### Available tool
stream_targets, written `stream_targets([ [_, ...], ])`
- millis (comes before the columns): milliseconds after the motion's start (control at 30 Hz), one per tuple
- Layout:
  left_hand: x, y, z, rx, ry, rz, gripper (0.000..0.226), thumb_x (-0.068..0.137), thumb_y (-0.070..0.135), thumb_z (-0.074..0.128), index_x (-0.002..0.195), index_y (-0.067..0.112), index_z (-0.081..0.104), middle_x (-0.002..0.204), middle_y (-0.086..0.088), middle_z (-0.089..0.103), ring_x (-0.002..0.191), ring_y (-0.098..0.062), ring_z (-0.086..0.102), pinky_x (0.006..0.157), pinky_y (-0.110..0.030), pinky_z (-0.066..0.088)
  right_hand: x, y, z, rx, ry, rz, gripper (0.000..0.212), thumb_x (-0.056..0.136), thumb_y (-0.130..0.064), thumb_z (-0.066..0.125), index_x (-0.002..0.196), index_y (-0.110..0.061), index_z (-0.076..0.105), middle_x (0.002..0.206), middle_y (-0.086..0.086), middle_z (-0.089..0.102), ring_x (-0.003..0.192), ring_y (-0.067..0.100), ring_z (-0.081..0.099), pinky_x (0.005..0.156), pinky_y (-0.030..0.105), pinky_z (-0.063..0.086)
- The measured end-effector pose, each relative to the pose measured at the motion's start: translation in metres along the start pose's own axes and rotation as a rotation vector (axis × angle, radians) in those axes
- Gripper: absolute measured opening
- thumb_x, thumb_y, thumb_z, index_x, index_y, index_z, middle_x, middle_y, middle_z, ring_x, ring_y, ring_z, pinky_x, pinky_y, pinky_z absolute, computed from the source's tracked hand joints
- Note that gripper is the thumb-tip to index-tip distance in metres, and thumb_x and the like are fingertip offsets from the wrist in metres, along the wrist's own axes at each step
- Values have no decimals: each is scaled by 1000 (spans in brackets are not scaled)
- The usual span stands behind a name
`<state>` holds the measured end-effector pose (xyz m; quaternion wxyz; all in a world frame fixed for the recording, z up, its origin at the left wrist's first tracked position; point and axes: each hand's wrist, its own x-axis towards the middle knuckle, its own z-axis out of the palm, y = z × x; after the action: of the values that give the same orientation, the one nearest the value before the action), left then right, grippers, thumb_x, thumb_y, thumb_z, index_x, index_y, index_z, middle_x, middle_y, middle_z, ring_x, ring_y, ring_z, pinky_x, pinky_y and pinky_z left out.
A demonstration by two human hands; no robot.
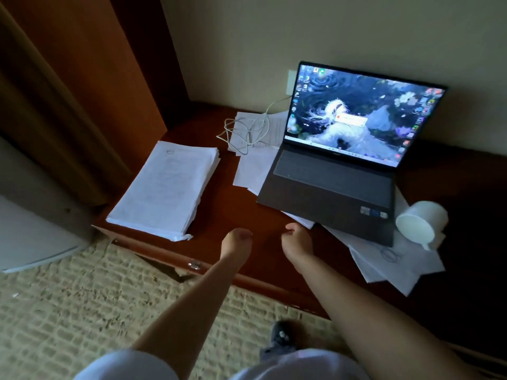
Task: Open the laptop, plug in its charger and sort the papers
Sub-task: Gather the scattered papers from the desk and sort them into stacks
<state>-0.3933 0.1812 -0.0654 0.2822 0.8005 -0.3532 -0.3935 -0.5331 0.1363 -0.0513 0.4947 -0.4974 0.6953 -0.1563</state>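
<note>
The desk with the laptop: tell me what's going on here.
A person stands at the desk with both hands over its front edge, the left hand and right hand curled and holding nothing. The laptop is open with its screen lit, and a white cable lies coiled beside it. One neat paper stack sits on the left. Loose sheets still lie under the laptop, and a white mug lies tipped on them.

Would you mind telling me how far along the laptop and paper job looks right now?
Done: the laptop is open with its screen lit, and a neat stack sits at the left. The cable runs to the wall; its laptop end is hidden. In hand: nothing; the left hand and right hand hold no papers. Left: loose sheets under the laptop and mug.
</note>
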Motion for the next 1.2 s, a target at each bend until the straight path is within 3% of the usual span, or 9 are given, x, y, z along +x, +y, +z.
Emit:
stream_targets([
  [67,-5,-4,18,-125,-41,-37,27,89,3,47,103,15,66,102,-6,68,82,-21,66,76,-36,59,-9,19,-8,-44,28,8,40,90,-11,40,129,-20,50,123,7,59,106,26,60,80,33,48],
  [167,-17,-6,44,-221,-83,-92,27,90,2,46,111,9,62,102,-9,65,77,-18,63,66,-34,59,-17,42,-23,-108,62,1,38,90,-12,41,126,-20,51,120,7,60,102,26,61,80,35,50],
  [333,-41,-1,78,-175,-131,-121,27,91,2,47,112,10,62,95,-8,65,75,-17,62,59,-27,56,-16,67,-61,-125,106,-3,38,91,-11,41,127,-19,51,122,4,58,98,23,60,72,30,46],
  [400,-45,8,92,-141,-115,-127,25,90,2,47,108,11,63,93,-7,65,74,-18,62,65,-32,58,-11,74,-81,-121,143,-16,37,91,-10,40,125,-17,53,121,5,59,95,23,60,72,32,48],
  [567,-52,51,149,-119,-17,-147,23,88,2,48,97,17,64,90,-5,64,69,-17,62,66,-33,59,12,91,-148,-177,251,-115,31,96,-13,42,125,-13,53,127,6,56,115,25,53,82,26,36],
  [700,-72,93,207,-169,24,-185,19,85,2,52,94,11,66,84,-10,66,68,-21,63,63,-35,59,29,111,-205,-149,192,-120,28,96,-14,44,122,-14,56,124,6,60,115,24,55,86,28,41],
  [867,-93,135,258,-215,28,-211,20,89,2,52,106,7,62,89,-15,66,71,-23,63,60,-30,54,37,139,-248,-168,188,-150,24,95,-30,51,106,-11,62,110,7,67,101,21,62,78,27,44],
  [1000,-103,157,284,-198,43,-236,19,89,5,50,105,7,61,81,-11,63,66,-20,59,59,-28,50,49,149,-282,-45,258,-29,34,92,-35,55,115,-8,54,119,11,63,108,30,60,78,31,43],
  [1200,-98,176,303,-139,48,-196,14,93,6,52,104,7,61,90,-9,63,72,-16,62,55,-20,52,72,158,-290,-87,91,-100,47,92,-49,50,121,-13,56,123,7,62,111,25,60,84,32,51],
])
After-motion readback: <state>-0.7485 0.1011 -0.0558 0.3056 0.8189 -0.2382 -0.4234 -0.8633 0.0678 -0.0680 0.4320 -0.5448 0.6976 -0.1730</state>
